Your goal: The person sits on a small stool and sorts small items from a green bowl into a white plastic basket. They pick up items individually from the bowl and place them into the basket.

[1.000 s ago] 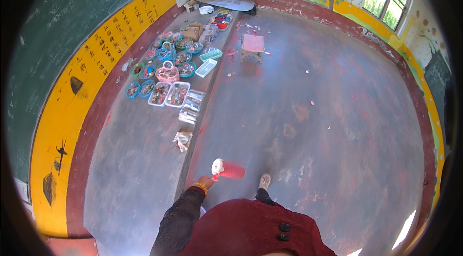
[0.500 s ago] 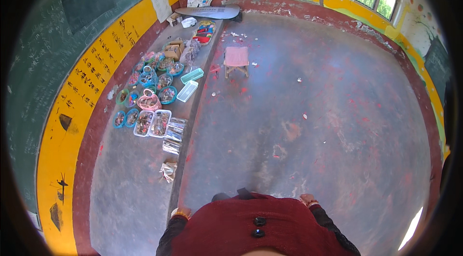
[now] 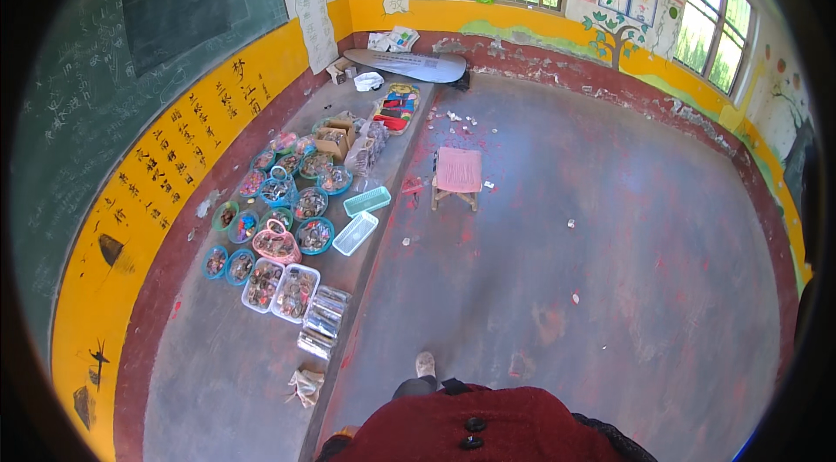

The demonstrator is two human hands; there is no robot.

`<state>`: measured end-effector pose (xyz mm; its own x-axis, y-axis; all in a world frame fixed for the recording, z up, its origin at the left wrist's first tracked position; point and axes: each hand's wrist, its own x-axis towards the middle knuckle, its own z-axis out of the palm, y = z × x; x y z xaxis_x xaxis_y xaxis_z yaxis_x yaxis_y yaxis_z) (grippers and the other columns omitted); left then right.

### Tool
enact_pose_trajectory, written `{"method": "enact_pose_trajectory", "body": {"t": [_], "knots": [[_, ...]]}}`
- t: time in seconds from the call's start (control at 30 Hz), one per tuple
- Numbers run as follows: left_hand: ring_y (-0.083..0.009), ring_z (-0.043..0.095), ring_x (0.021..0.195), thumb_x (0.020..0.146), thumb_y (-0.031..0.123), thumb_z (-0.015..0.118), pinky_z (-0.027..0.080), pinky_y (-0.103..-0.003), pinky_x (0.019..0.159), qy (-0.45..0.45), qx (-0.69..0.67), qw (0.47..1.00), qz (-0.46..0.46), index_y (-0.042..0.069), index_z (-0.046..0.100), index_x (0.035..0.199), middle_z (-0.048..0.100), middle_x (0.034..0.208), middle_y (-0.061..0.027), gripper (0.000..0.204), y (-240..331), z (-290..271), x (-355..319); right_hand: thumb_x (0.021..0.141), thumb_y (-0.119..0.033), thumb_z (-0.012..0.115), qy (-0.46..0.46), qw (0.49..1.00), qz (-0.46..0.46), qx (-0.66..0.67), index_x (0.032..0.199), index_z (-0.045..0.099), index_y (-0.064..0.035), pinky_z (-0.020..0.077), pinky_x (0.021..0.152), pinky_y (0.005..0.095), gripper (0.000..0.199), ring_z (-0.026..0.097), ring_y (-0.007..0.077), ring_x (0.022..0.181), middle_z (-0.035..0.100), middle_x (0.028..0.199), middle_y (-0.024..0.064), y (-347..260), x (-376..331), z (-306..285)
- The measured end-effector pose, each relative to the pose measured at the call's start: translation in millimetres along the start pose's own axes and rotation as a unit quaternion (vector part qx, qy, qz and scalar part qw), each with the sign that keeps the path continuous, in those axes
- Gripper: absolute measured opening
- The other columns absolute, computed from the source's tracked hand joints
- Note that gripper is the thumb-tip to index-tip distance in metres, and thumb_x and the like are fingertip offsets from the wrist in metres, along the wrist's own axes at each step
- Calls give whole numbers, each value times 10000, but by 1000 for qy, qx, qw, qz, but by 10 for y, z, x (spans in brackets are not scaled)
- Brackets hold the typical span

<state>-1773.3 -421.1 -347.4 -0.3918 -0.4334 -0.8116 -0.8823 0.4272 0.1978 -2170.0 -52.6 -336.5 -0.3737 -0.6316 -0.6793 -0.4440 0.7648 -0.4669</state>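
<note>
Only a sliver of my left hand (image 3: 347, 431) shows at the lower edge, beside the dark red garment (image 3: 522, 423) that I wear; its fingers are hidden. My right hand is out of sight behind the garment. One of my shoes (image 3: 425, 364) points forward on the floor. Nearest to my left side, a crumpled beige bag (image 3: 306, 386) lies on the raised concrete ledge. Beyond it are clear packs of long thin items (image 3: 325, 316) and two white trays (image 3: 297, 292) full of small pieces. Neither hand is seen touching any of these.
Blue baskets (image 3: 314, 236), a pink basket (image 3: 275, 246), cardboard boxes (image 3: 334, 138), a green tray (image 3: 367, 201) and a white tray (image 3: 355, 234) crowd the ledge. A pink-covered stool (image 3: 458, 170) stands ahead. The ledge's edge (image 3: 383, 240) drops to the floor. An ironing board (image 3: 409, 67) lies at the back.
The view has tilted up, so the room's things sit lower in it. A shoe has come into view ahead of me. My right hand has left the view and my left hand mostly has.
</note>
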Motion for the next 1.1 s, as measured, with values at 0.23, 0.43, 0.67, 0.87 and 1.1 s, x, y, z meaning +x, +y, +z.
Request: {"method": "enact_pose_trajectory", "body": {"t": [0.23,0.43,0.67,0.87,1.1], "knots": [[-324,642,785,788,302,531,510,-449,676,37,-20,995,86,103,679,843,653,813,-172,255,573,-1403,1166,770,-300,537,65,994,37,82,871,667,-75,478,735,431,279,620,306,857,646,878,169,-635,750,-1202],[-347,637,775,790,314,527,506,-461,673,149,-4,980,128,90,679,816,646,790,-191,272,932,-2186,1757,768,-309,546,53,993,84,62,869,667,-78,474,739,441,280,620,304,852,647,868,165,-589,1134,-1840],[-385,602,833,760,354,512,459,-454,734,274,-172,943,74,6,649,818,623,821,-234,379,2534,-3841,1531,766,-320,556,11,996,93,14,868,668,-82,469,744,453,282,619,300,846,649,856,160,-397,2047,-2720],[-351,617,798,785,343,533,472,-414,685,246,-122,948,162,-5,643,803,631,807,-218,365,3658,-4820,1965,764,-330,565,-45,998,-14,-48,866,668,-86,464,749,463,284,619,297,842,650,846,155,-688,3399,-3981],[-239,614,661,811,383,568,467,-349,608,127,-48,946,296,21,632,837,629,728,-135,369,5282,-5865,1852,865,-362,531,-112,957,-171,204,1169,534,-126,497,746,379,385,602,279,892,600,1028,116,-1373,4566,-5361]]}}
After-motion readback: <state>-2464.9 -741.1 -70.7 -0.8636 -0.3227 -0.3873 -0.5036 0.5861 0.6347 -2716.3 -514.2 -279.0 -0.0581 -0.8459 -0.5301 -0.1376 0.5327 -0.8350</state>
